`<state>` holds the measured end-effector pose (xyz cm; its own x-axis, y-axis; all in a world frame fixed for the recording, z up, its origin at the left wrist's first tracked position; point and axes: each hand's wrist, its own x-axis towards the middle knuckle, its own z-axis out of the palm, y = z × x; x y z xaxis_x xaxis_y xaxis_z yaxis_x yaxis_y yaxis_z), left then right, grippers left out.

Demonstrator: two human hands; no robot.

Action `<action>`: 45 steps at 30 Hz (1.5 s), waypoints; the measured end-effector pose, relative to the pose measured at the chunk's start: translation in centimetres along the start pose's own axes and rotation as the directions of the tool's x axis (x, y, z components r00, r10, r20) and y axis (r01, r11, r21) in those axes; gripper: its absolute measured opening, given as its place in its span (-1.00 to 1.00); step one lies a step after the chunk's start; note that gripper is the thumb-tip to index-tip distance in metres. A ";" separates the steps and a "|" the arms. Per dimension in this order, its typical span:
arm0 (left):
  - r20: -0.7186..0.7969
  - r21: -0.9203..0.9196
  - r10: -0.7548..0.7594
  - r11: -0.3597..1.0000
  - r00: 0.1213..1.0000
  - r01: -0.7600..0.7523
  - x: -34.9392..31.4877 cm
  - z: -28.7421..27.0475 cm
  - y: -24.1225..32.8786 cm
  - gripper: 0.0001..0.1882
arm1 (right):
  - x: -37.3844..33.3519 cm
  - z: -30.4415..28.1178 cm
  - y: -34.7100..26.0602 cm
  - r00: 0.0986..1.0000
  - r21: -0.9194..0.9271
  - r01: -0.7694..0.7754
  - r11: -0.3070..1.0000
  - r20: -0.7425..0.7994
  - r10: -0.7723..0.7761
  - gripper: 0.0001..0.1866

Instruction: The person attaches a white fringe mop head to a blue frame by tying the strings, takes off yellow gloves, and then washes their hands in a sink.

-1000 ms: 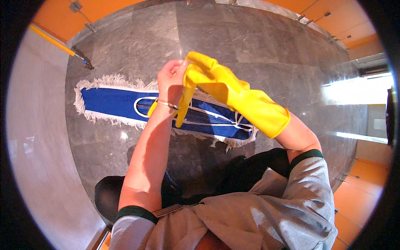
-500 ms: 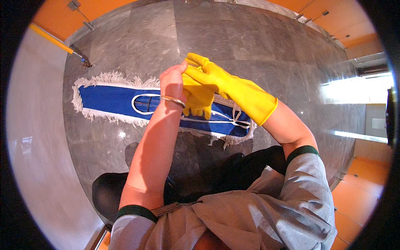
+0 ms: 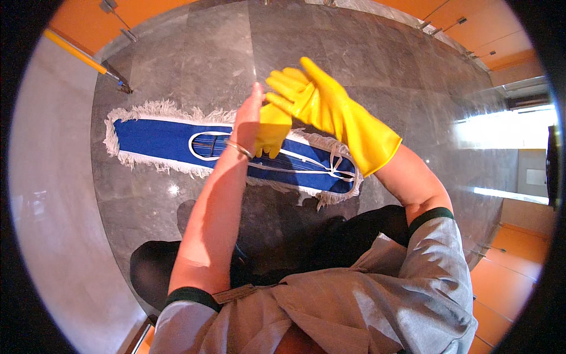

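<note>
My right hand (image 3: 321, 100) wears a long yellow rubber glove, its fingers stretched out and spread. Bare except for a bangle (image 3: 240, 148) at the wrist, my left hand (image 3: 248, 118) is seen edge-on. A second yellow rubber glove (image 3: 273, 125) hangs from the left hand, fingers downward; the gripping fingers are mostly hidden. The right fingertips are close to the left hand. Beneath both hands lies a flat dust mop head (image 3: 156, 137), blue on top with white fringe, an oval opening and white ties.
A yellow pole (image 3: 76, 51) with a metal end leans at the far left by the pale wall (image 3: 50, 177). Grey tiled floor (image 3: 377, 59) surrounds the mop head. Orange panels (image 3: 501, 283) line the right side and the far edge. My bent knees are near the mop.
My right hand has drawn away from the hanging glove, and its fingers have opened and spread. The left hand has straightened slightly and still has the loose glove.
</note>
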<state>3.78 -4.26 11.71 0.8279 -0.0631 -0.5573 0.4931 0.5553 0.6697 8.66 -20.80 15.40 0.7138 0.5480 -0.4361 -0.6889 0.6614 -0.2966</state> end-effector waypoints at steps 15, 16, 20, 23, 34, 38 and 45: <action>-0.136 0.146 0.586 0.809 0.799 -0.569 1.1 1.1 -2.4 -0.71 | -0.2 2.0 2.5 0.968 -0.151 -0.143 0.978 0.183 0.170 -0.47; -0.100 0.240 0.616 0.777 0.781 -0.582 1.3 0.2 -2.1 -0.71 | -0.6 2.1 2.8 0.972 -0.174 -0.119 0.977 0.182 0.151 -0.47; -0.112 0.503 0.707 0.646 0.698 -0.574 2.4 -0.5 -2.5 -0.71 | -1.3 2.1 2.7 0.961 -0.354 -0.073 0.933 0.225 0.160 -0.52; -0.389 0.486 0.547 0.805 0.741 -0.339 4.6 -3.8 -0.9 -0.72 | -1.4 3.0 4.3 0.970 -0.794 -0.006 0.608 0.143 0.197 -0.58; 0.616 0.644 0.619 -0.039 0.488 -0.764 -2.6 5.4 -4.0 -0.61 | 6.7 -8.9 -1.9 0.889 -0.925 0.142 0.352 -0.037 -0.456 -0.62; 0.515 0.810 0.463 0.014 0.722 -0.586 -6.7 9.4 -6.0 -0.59 | 7.7 -10.5 -0.9 0.935 -0.604 0.083 -0.793 0.323 -0.148 -0.43; 0.573 0.819 0.606 -0.387 0.552 -0.424 0.2 1.2 -3.5 -0.69 | 4.7 -7.6 3.2 0.985 -0.883 0.168 -0.437 0.166 0.042 -0.69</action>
<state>2.57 -7.17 9.82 0.9089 -0.1734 0.3791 -0.3235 -0.8670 0.3790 8.87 -20.02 5.93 0.6949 0.6532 -0.3008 0.3102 -0.6496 -0.6941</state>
